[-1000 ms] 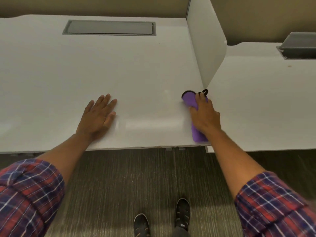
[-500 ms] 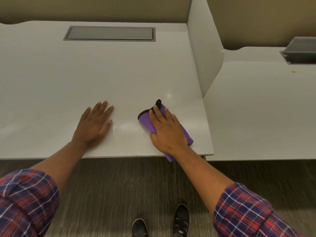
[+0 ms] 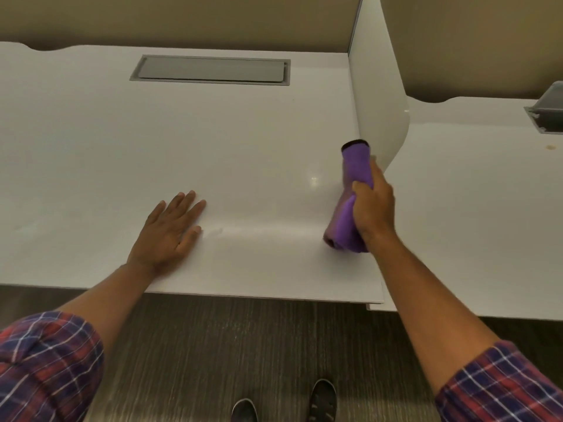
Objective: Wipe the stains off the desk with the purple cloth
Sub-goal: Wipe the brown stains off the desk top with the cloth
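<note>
My right hand (image 3: 374, 205) grips the purple cloth (image 3: 355, 172), which is bunched into a long roll with a dark edge at its far end. The cloth hangs near the right side of the white desk (image 3: 122, 147), close to the divider; I cannot tell whether it touches the surface. Flat on the desk near the front edge lies my left hand (image 3: 170, 233), palm down with the fingers spread, holding nothing. A faint smear (image 3: 219, 231) shows on the desk just right of that hand.
A white divider panel (image 3: 377, 95) stands upright at the desk's right side. Beyond it lies a second white desk (image 3: 472, 208) with a small brown spot (image 3: 550, 146). A grey cable hatch (image 3: 210, 70) is set into the desk's back. Dark carpet and my shoes lie below.
My right hand swept the cloth left to the desk's middle, then back right toward the divider, where it now grips the cloth bunched up. My left hand has stayed flat.
</note>
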The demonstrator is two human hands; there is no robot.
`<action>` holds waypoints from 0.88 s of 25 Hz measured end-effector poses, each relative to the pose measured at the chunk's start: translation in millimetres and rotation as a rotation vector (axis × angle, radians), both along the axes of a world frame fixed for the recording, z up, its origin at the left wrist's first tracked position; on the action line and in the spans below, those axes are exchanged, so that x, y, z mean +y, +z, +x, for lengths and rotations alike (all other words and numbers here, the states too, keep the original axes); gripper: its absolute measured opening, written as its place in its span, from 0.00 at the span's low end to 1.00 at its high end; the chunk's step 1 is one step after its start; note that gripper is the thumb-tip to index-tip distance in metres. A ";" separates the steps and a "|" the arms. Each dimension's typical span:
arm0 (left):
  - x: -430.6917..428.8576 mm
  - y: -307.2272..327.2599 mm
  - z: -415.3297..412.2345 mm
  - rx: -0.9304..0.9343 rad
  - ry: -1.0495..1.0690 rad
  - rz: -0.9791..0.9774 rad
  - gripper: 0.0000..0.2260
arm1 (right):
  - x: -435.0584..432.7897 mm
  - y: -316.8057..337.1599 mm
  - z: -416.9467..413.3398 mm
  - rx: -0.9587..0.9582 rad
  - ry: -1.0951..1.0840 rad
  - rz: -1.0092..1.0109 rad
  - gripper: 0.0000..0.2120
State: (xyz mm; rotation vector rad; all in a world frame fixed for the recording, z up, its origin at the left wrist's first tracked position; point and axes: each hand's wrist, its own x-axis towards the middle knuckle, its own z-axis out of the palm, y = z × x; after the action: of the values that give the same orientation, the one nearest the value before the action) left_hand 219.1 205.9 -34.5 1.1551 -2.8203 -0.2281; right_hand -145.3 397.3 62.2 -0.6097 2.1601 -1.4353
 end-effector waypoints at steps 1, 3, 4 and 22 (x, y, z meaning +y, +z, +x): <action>-0.3 0.1 -0.2 0.000 0.002 0.001 0.27 | -2.2 0.8 -9.0 0.132 0.035 0.046 0.31; -0.6 0.4 -0.2 0.001 -0.002 0.004 0.27 | -9.0 -9.6 -12.7 0.485 0.146 0.155 0.32; -0.5 0.5 0.1 0.002 -0.004 0.005 0.27 | -14.1 -19.6 -9.3 0.643 0.220 0.241 0.33; 0.8 4.6 0.5 -0.018 -0.016 0.008 0.27 | -113.9 -63.4 -25.4 0.793 0.434 0.634 0.34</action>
State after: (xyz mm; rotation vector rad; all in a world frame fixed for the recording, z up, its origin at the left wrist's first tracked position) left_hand 219.5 206.7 -29.9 1.1421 -2.8475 -0.2321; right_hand -170.7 283.4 -1.3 -1.4296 2.6072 -0.2275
